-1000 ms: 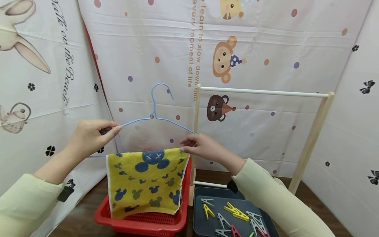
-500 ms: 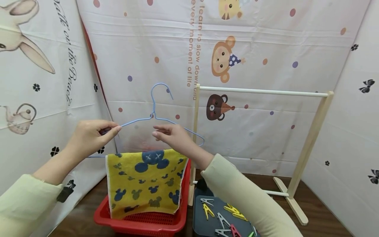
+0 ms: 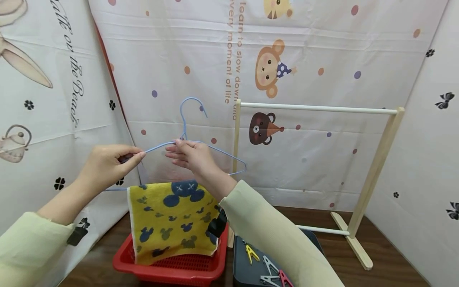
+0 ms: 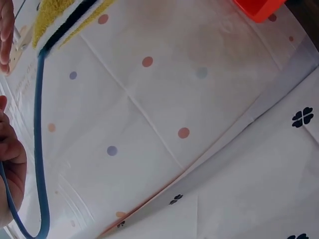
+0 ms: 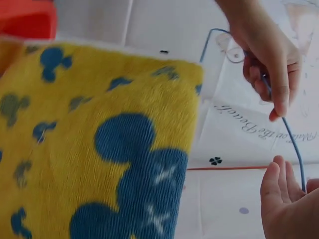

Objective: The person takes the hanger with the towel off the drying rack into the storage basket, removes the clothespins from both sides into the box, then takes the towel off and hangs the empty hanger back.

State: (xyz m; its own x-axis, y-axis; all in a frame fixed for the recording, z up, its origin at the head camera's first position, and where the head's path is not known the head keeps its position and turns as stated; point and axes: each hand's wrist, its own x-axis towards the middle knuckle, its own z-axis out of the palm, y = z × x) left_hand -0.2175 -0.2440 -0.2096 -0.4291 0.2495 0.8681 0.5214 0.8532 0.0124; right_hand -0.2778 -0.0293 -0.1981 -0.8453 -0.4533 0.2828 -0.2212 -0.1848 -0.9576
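Note:
A blue wire clothes hanger point(image 3: 224, 151) is held upright, hook at the top, with a yellow towel point(image 3: 157, 223) patterned in blue mouse heads draped over its lower bar. My left hand point(image 3: 107, 165) pinches the hanger's left shoulder between thumb and fingers; the right wrist view shows this left hand point(image 5: 274, 59) on the wire too. Just left of the hook's base is my right hand point(image 3: 197, 157), its fingers straight and its thumb against the wire. In the right wrist view the wire runs between the right hand's point(image 5: 291, 211) thumb and fingers.
Beneath the towel stands a red plastic basket point(image 3: 172, 274). A dark grey tray point(image 3: 241, 275) with several clothespins point(image 3: 252, 254) sits beside it, partly behind my right sleeve. Behind is a wooden rack point(image 3: 376, 171) with a white top rod point(image 3: 317, 107). Printed cloth hangs around the brown tabletop.
My right hand has left the towel's upper right corner and moved left along the hanger to near the hook's base. The left hand keeps its pinch; hanger and towel have barely moved.

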